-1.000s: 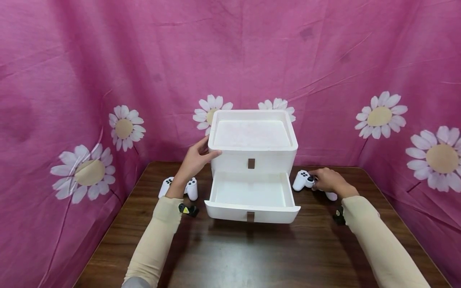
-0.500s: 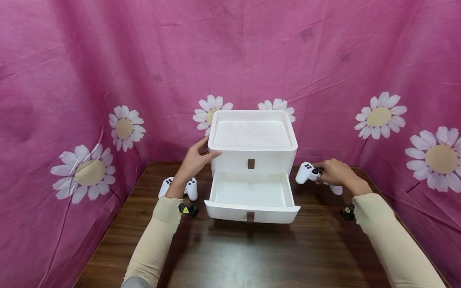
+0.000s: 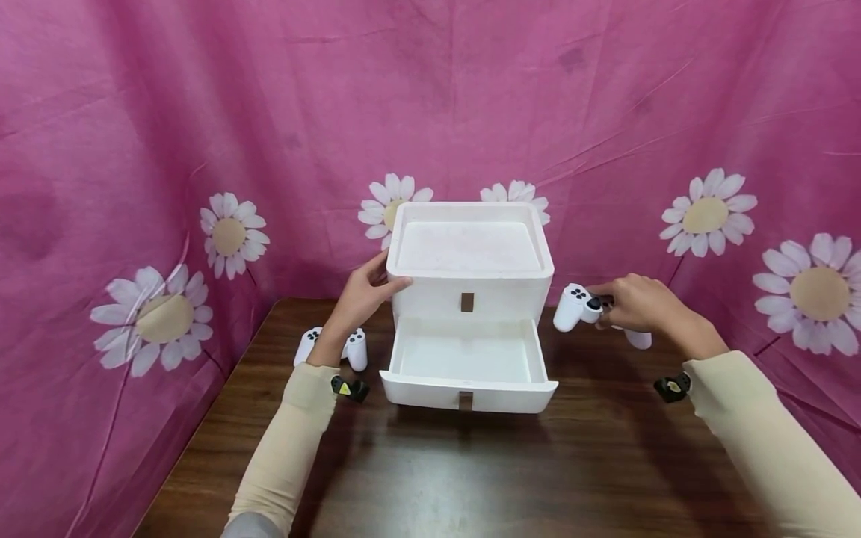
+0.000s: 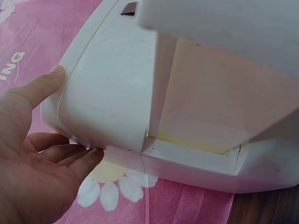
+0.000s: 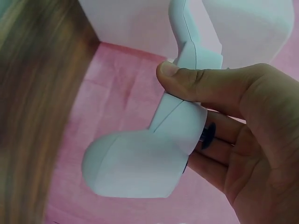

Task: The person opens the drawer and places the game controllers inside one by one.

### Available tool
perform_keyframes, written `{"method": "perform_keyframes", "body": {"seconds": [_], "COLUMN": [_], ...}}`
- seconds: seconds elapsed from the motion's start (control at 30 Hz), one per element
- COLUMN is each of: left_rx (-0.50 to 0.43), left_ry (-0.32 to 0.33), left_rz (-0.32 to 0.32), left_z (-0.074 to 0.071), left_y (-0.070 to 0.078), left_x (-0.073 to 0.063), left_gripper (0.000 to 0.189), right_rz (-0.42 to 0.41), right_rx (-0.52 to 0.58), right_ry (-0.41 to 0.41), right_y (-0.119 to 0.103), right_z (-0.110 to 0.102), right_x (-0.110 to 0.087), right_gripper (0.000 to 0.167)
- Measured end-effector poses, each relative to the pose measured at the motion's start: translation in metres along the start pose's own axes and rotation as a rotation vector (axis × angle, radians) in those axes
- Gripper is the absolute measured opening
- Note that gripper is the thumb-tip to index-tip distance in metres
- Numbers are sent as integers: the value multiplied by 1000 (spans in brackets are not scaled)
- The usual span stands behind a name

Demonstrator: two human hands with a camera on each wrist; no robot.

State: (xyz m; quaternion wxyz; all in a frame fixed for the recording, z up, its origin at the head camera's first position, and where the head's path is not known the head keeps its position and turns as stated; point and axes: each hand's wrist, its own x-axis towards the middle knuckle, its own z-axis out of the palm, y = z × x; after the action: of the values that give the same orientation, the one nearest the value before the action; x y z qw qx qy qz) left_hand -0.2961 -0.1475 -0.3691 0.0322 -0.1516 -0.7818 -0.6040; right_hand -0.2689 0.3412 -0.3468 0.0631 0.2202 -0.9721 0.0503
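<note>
Our left hand (image 3: 359,302) grips, probably to steady it, a boxy white plastic organizer (image 3: 501,299); our right hand (image 3: 644,305), a two-handled white gamepad (image 3: 569,308).

Reads "ING" in white capitals (image 4: 11,66) on the pink cloth (image 4: 39,35), running aslant at the left edge of the left wrist view. Carries a small yellow mark (image 3: 344,389) on the black wrist device (image 3: 359,391) at the left cuff (image 3: 306,388), too tiny to decipher in the head view. Likewise shows dark button marks (image 3: 578,294) on the white controller (image 3: 569,314) at right, too small to read.
</note>
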Motion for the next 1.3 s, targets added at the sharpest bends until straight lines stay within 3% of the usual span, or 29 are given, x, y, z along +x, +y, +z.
{"method": "perform_keyframes", "body": {"seconds": [0.57, 1.3], "left_rx": [10, 12], "left_ry": [-6, 1], "left_rz": [-9, -16], "left_z": [0, 0], "left_y": [2, 1], "left_x": [-2, -1], "left_gripper": [81, 80], "right_rz": [-15, -137], "right_rx": [-13, -15], "right_ry": [-66, -40], "right_y": [-31, -83], "right_z": [-40, -70], "right_x": [-5, -10], "right_gripper": [61, 56]}}
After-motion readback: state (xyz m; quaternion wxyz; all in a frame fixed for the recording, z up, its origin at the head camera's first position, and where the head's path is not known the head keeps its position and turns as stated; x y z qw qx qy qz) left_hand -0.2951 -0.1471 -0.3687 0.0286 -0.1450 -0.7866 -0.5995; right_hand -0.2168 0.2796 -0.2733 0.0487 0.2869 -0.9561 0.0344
